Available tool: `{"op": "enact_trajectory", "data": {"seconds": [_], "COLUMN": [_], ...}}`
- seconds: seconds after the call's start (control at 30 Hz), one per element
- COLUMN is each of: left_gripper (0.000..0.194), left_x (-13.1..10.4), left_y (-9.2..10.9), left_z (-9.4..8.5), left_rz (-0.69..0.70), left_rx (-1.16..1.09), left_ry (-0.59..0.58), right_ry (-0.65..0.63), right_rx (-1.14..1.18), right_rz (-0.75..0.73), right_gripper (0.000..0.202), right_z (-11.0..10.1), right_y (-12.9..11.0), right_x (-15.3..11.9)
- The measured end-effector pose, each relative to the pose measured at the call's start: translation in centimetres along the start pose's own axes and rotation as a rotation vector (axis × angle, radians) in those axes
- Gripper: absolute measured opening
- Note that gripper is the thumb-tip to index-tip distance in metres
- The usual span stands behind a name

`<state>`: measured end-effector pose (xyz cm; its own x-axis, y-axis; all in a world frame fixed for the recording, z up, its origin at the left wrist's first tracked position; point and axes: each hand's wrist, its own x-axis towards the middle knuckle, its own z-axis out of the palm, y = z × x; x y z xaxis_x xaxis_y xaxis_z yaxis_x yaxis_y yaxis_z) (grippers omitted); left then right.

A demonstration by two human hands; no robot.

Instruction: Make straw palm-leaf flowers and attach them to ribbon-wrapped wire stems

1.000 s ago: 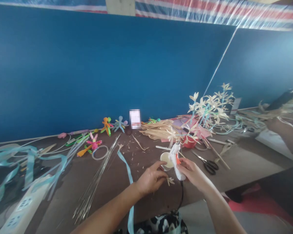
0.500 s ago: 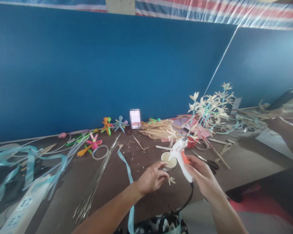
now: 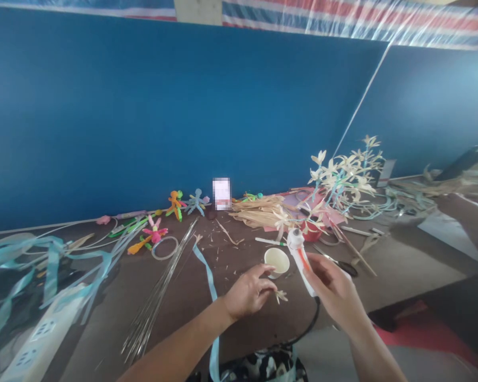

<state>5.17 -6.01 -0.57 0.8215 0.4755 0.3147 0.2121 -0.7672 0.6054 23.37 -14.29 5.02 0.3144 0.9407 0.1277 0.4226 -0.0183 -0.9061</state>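
Left hand (image 3: 249, 293) pinches a small pale flower (image 3: 281, 296) between thumb and fingers, just in front of a white paper cup (image 3: 278, 272) on the worktop (image 3: 255, 331); can't tell if fingers touch the cup. Right hand (image 3: 336, 286) is wrapped around the glue gun (image 3: 302, 265) handle, right of the cup, scissors (image 3: 348, 268) just beyond.

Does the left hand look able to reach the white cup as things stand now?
Probably yes: nothing appears to stand between the left hand and the cup, though that hand holds a small pale flower.
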Motion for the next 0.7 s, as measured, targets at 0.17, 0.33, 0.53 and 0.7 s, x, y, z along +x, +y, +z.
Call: {"op": "enact_trajectory", "data": {"seconds": [0.17, 0.33, 0.53, 0.7], "left_gripper": [0.020, 0.021, 0.021, 0.021], "left_x": [-0.2, -0.6, -0.5, -0.4], "left_y": [-0.2, -0.4, -0.2, 0.0], "left_z": [0.0, 0.1, 0.1, 0.1], "left_rz": [0.004, -0.001, -0.008, -0.011], "left_rx": [-0.005, -0.032, -0.023, -0.001], "left_ry": [0.007, 0.000, 0.001, 0.006], "right_ry": [0.078, 0.096, 0.079, 0.104], "right_rx": [-0.375, -0.554, -0.557, -0.537], "right_rz": [-0.067, -0.111, -0.086, -0.037], "right_gripper": [0.031, 0.030, 0.031, 0.032], "right_z": [1.1, 2.3, 2.5, 2.2], "right_y": [0.9, 1.9, 2.1, 3.1], "right_x": [0.7, 1.0, 1.1, 0.9]}}
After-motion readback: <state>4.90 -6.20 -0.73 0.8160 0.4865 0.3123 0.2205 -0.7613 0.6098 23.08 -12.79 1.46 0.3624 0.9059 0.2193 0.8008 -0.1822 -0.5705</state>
